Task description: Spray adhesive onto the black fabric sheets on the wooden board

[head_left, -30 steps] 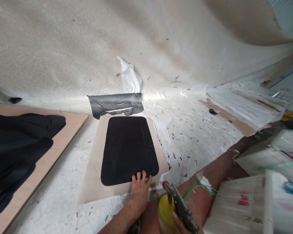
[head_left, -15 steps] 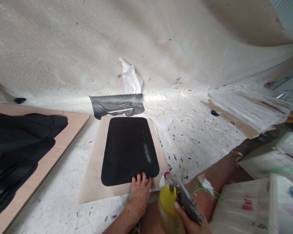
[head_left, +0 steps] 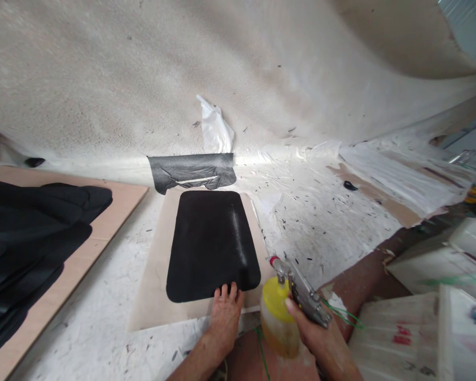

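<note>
A black sheet with rounded corners [head_left: 210, 243] lies flat on a larger beige board [head_left: 150, 296]. A whitish speckled streak runs down the sheet's right side. My left hand [head_left: 225, 312] rests at the near edge, its stretched fingers slightly spread and their tips on the sheet's border. My right hand [head_left: 315, 330] is wrapped around a metal spray gun [head_left: 303, 291], whose red-ringed nozzle points left toward the sheet's right side. Below the gun hangs a cup with a yellow lid [head_left: 276, 296] and amber liquid inside. The fingers behind the grip are partly hidden.
Black pieces [head_left: 27, 243] lie piled on a tan board [head_left: 99, 233] at left. Behind the sheet is a wrinkled grey piece [head_left: 194, 172] against the hanging cloth [head_left: 162, 69]. Dark scraps dot the white covering [head_left: 301, 206]. White bins [head_left: 396, 323] stand at right.
My right hand has raised the spray gun and its cup away from me. The white streak on the sheet is longer and denser. My left hand stays at the near edge.
</note>
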A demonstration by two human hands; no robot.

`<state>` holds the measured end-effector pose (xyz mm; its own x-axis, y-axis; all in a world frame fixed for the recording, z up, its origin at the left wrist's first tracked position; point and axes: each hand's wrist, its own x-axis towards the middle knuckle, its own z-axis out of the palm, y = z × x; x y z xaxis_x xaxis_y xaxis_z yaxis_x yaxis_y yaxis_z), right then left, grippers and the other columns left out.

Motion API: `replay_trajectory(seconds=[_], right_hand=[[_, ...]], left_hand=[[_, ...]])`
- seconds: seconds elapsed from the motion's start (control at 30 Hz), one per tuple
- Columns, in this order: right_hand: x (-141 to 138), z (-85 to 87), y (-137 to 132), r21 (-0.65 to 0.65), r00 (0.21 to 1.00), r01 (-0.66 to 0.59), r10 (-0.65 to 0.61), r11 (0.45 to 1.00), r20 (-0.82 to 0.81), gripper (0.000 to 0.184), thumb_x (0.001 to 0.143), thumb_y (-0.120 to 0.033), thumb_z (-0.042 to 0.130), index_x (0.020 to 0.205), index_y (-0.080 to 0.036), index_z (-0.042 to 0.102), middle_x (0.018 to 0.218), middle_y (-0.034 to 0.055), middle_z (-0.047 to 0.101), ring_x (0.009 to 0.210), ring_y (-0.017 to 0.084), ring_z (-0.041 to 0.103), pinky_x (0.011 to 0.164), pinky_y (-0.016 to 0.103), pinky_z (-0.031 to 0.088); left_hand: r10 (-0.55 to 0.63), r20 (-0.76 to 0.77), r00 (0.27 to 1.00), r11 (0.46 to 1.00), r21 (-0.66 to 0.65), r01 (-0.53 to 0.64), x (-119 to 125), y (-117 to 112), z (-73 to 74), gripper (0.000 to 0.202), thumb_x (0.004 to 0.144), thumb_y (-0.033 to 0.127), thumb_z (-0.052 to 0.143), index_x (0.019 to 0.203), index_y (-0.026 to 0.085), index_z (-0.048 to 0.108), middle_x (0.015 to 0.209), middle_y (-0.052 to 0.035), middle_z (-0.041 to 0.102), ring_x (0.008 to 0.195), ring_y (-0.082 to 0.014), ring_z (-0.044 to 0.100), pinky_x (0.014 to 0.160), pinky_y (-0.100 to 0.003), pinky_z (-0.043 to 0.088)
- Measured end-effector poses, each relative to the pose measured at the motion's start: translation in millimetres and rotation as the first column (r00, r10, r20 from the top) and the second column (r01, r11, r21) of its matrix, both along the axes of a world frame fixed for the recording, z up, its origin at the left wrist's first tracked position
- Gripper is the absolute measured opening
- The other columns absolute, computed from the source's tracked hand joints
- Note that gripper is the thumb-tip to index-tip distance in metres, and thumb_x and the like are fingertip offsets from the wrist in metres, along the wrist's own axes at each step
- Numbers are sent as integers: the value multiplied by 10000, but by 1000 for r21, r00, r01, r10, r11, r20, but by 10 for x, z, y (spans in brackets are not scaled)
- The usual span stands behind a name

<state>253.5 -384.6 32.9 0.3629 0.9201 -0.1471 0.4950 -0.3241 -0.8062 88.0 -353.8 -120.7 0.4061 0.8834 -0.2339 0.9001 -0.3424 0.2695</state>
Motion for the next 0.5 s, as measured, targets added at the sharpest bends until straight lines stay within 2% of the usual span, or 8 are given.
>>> replay_trajectory(seconds=[0.1, 0.17, 0.33, 0.5], right_hand=[[-27, 109, 85, 2, 999, 13, -13, 1000, -30, 284, 746, -422, 578, 820, -172, 693, 760, 59, 718, 866, 299, 670, 765, 342, 538], [-25, 119, 139, -3, 999, -9, 9, 1000, -43, 293, 740, -448, 585, 806, -173, 663, 670, 46, 677, 842, 309, 659, 785, 376, 524], [-4, 69, 217, 11, 993, -70, 71, 997, -96, 337, 749, -453, 565, 872, -146, 626, 865, 95, 709, 888, 316, 639, 813, 407, 498], [57, 45, 118, 29, 999, -24, 25, 999, -34, 295, 736, -406, 597, 846, -148, 689, 829, 77, 730, 824, 281, 668, 758, 346, 530]], left_hand=[[5, 6, 1000, 1000, -13, -4, -22, 7, 23, 450, 894, 150, 386, 1324, 206, 506, 1415, -125, 414, 1229, -323, 394, 1007, -505, 330], [2, 9, 1000, 1000, -3, -2, -28, 8, 14, 446, 893, 146, 380, 1315, 205, 514, 1410, -123, 416, 1221, -321, 397, 1003, -500, 330], [4, 2, 1000, 999, 36, -4, -32, 4, -33, 440, 875, 122, 396, 1278, 223, 543, 1372, -125, 440, 1173, -302, 417, 970, -479, 344], [-19, 2, 1000, 999, 46, 19, -52, 13, -2, 460, 842, 113, 432, 1275, 221, 542, 1372, -119, 442, 1156, -303, 417, 959, -467, 338]])
